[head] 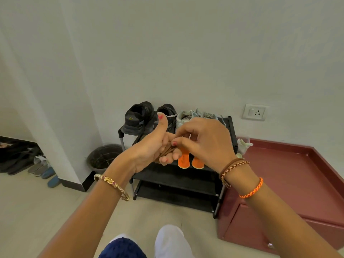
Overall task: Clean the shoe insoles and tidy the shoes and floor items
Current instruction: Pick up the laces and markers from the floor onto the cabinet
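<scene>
My left hand (152, 146) holds a small bundle of thin brown sticks (166, 152) in its curled fingers, thumb raised. My right hand (202, 140) pinches the top of the same bundle. Both hands hover above a black shoe rack (176, 175). Two orange insoles (189, 160) lie side by side on the rack's top shelf, partly hidden by my hands. A pair of black sneakers (139, 118) and a pair of pale sneakers (188, 116) stand at the back of that shelf against the wall.
A dark round pot (102, 157) sits left of the rack by a wall corner. More footwear (42, 168) lies on the floor at far left. A maroon low cabinet (290, 183) stands on the right, a wall socket (255, 112) above it.
</scene>
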